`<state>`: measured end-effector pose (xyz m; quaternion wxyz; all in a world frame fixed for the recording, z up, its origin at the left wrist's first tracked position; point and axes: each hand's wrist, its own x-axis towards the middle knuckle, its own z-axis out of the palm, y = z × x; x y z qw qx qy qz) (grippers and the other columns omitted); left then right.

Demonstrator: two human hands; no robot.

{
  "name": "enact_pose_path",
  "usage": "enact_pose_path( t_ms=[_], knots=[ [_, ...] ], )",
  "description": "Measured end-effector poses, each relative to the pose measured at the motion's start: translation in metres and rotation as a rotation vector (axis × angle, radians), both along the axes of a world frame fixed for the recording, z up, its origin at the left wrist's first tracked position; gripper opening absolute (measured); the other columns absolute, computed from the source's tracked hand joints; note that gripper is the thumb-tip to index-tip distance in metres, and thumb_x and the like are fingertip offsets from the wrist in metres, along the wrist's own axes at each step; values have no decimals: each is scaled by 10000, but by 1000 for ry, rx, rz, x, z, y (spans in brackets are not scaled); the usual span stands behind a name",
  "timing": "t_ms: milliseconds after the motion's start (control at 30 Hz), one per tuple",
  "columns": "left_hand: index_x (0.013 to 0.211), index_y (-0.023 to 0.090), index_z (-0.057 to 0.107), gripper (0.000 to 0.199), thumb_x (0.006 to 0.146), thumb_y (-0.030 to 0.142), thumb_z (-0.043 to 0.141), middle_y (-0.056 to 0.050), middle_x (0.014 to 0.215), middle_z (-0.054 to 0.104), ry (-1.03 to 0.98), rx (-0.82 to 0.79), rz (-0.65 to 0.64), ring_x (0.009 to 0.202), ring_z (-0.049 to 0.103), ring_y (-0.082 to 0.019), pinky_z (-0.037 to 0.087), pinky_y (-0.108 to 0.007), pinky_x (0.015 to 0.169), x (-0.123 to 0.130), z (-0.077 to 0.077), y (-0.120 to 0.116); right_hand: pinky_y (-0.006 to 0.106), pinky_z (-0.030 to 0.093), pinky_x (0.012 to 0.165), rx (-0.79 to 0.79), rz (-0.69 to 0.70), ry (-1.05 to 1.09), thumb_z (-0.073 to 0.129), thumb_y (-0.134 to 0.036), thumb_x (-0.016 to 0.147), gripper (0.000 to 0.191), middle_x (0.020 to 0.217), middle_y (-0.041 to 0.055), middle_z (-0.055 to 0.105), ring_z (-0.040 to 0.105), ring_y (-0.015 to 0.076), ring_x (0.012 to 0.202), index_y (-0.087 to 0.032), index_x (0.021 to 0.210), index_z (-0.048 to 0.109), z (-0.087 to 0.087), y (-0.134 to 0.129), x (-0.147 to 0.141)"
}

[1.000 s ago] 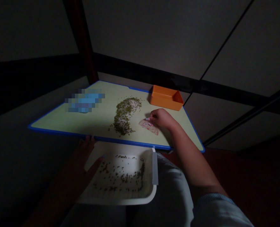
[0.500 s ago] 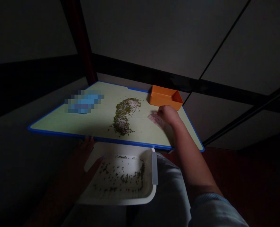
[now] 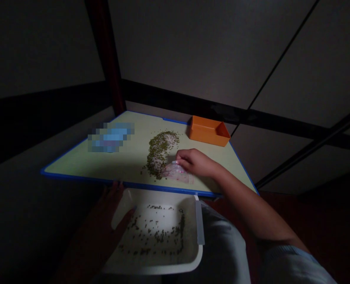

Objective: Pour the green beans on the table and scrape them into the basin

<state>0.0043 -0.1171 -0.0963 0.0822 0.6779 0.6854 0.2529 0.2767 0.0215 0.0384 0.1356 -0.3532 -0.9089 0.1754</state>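
My right hand (image 3: 194, 161) pinches a thin, clear plastic piece with pinkish marks, perhaps a small bag (image 3: 179, 174). Its left edge touches the near end of a pile of small green beans (image 3: 158, 148) with paler grains among them. The pile lies on a pale yellow board (image 3: 123, 152) with a blue rim. Below the board's near edge, my left hand (image 3: 111, 213) grips the left side of a white plastic basin (image 3: 199, 258), thumb inside and fingers outside. Scattered green beans (image 3: 160, 236) lie on the basin's floor.
An orange open box (image 3: 206, 135) stands at the board's far right corner. On the left of the board lies a blue item (image 3: 112, 137), blurred by pixels. Dark wall panels (image 3: 192, 51) rise behind the board. My legs (image 3: 225, 240) are beneath the basin.
My right hand has moved left and nearer with the plastic piece, from beside the orange box to the bean pile's near end. My left hand stays on the basin. The view has shifted slightly.
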Motion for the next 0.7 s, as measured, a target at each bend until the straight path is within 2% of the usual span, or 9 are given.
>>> enact_pose_path(
  t_ms=[133, 300, 467, 700],
  knots=[
    [1480, 270, 257, 735, 832, 587, 394, -61, 1589, 301, -35, 30, -4, 1465, 269, -278, 306, -509, 1172, 0, -2, -1, 252, 236, 588, 89, 38, -150, 473, -297, 934, 216, 732, 31, 598, 428, 117, 634, -155, 834, 602, 8, -12, -33],
    [1483, 294, 242, 714, 841, 569, 390, -49, 1589, 301, -52, 19, -16, 1455, 288, -279, 329, -501, 1162, -1, 0, -2, 285, 188, 563, 193, -8, -295, 443, -347, 940, 277, 803, 77, 666, 458, 146, 641, -165, 922, 650, 4, -7, -53],
    [1461, 280, 310, 699, 831, 566, 413, -56, 1577, 325, -45, 33, -8, 1449, 298, -279, 321, -505, 1163, -2, -1, -3, 289, 193, 562, 220, -47, -351, 458, -322, 923, 265, 846, 95, 701, 520, 162, 667, -168, 966, 669, -7, 2, -47],
    [1460, 307, 300, 715, 814, 591, 414, -19, 1581, 305, -57, 14, 20, 1447, 292, -267, 327, -523, 1155, -1, -4, -3, 288, 214, 563, 192, -156, -402, 445, -355, 944, 302, 864, 114, 723, 579, 184, 700, -167, 977, 678, -15, 4, -18]
  ],
)
